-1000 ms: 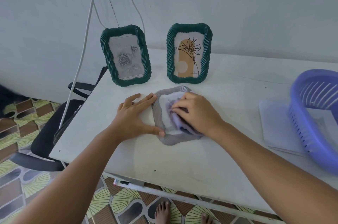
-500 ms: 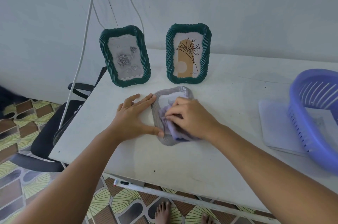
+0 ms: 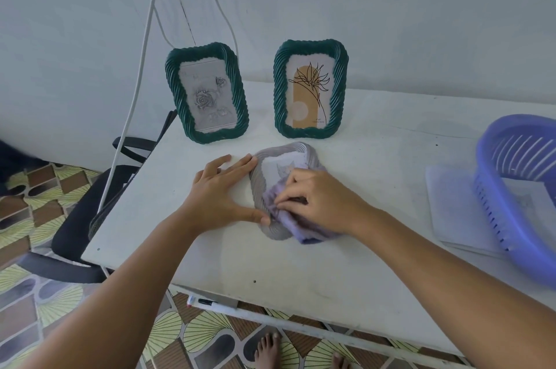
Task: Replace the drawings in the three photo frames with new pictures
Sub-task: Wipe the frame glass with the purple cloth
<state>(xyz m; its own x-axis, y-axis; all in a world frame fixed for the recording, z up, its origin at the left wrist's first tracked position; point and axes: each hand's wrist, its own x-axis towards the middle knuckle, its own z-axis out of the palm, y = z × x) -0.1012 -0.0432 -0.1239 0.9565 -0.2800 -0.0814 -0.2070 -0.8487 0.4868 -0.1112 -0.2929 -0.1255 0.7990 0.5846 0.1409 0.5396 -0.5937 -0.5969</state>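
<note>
Bare toes (image 3: 272,349) below the table edge; marker pen (image 3: 207,301) on the ledge under the white tabletop (image 3: 210,254).

Grey ribbed photo frame (image 3: 258,188), flat on the tabletop, glass up, near the middle; laid down presumably so it can be rubbed without tipping. Sketch partly visible inside; subject too faint to tell.

Left hand (image 3: 222,195): fingers straight, palm down on the table, thumb and fingertips against the frame's left edge. Bracing, not grasping; likely there to stop sliding.

Right hand (image 3: 319,203): fingertips pinched on a lilac cloth (image 3: 296,231), pressed onto the frame's lower half. Judged a wipe of the glass.

Purple slatted basket (image 3: 511,188) at the right, resting on a stack of white sheets (image 3: 451,212), possibly the pictures in question; kept within reach.

Two green twisted-rim frames, well apart from the hands, upright near the wall: left rose-drawing frame (image 3: 207,91), right botanical-print frame (image 3: 310,88). Standing, facing forward, as if on display.

White cables (image 3: 141,67) hanging down the wall; black chair (image 3: 90,218) to the left.
</note>
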